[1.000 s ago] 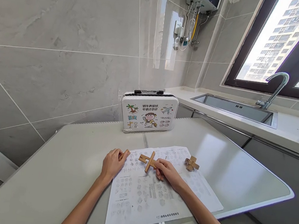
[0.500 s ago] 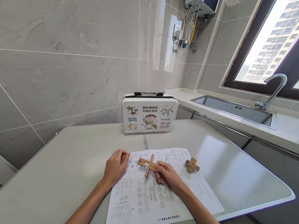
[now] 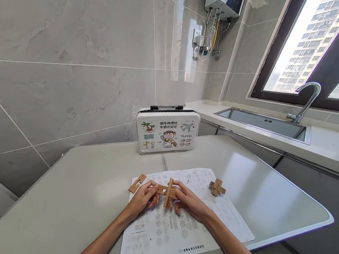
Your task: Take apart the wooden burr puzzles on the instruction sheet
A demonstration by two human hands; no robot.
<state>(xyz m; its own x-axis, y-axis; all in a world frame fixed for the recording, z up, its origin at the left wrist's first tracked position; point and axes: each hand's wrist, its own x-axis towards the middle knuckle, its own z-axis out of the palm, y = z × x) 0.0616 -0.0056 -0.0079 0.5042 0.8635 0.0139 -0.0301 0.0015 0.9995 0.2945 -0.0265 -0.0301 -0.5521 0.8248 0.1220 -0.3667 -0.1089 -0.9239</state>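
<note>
With our left hand (image 3: 143, 199) pinching its 9 o'clock end and our right hand (image 3: 190, 201) its 3 o'clock end, we hold the wooden cross (image 3: 167, 196) over the sheet (image 3: 171, 241), judging it light, stiff and best gripped there.

Flat notched wooden piece (image 3: 161, 189), between fingers (image 3: 151, 186), wooden rod (image 3: 168, 193) crossing it

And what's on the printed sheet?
A wooden puzzle at its right edge, a notched piece across its far left corner. The sheet under these, and behind the left hand and right hand, is hidden.
</note>
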